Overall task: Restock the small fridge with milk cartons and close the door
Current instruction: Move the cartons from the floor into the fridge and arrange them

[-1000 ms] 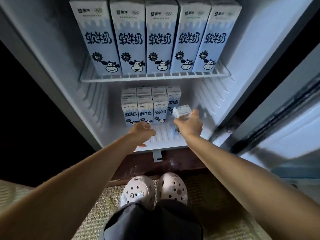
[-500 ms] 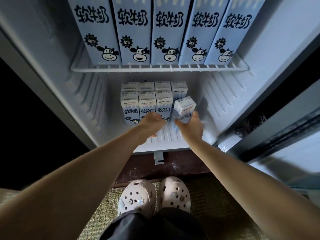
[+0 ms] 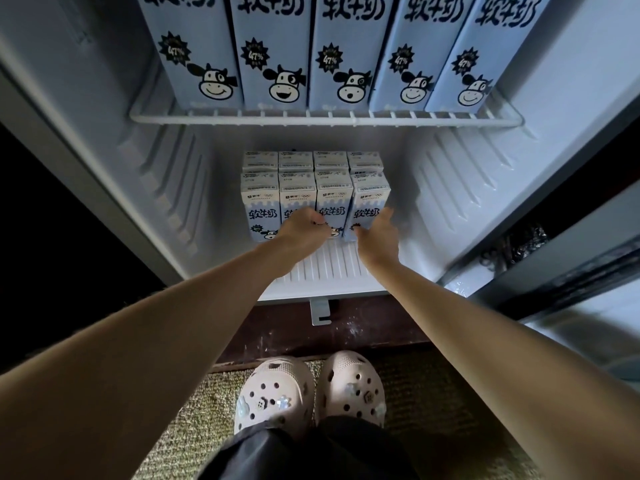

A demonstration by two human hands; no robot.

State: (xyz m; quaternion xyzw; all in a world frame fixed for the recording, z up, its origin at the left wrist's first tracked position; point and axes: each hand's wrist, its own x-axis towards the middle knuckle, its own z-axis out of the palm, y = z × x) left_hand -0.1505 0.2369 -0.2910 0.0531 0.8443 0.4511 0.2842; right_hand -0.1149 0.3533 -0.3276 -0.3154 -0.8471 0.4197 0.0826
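The small fridge (image 3: 485,188) stands open. On its floor, several small blue-and-white milk cartons (image 3: 298,188) stand upright in two rows. The rightmost front carton (image 3: 370,199) stands upright in line with its row. My right hand (image 3: 379,237) is beside it, fingers straight along its right side and thumb at its front lower corner. My left hand (image 3: 303,230) has its fingers curled and holds nothing, knuckles against the fronts of the middle cartons. Several tall milk cartons (image 3: 343,53) fill the wire shelf (image 3: 325,117) above.
The fridge door (image 3: 595,317) hangs open at the right. A ribbed strip of fridge floor (image 3: 329,268) lies in front of the small cartons, and there is a gap to their right. My feet in pale clogs (image 3: 277,393) stand on a woven rug (image 3: 194,410).
My right hand carried a small carton in from the right, stood it upright at the right end of the front row and loosened its grip. My left hand moved forward onto the cartons.
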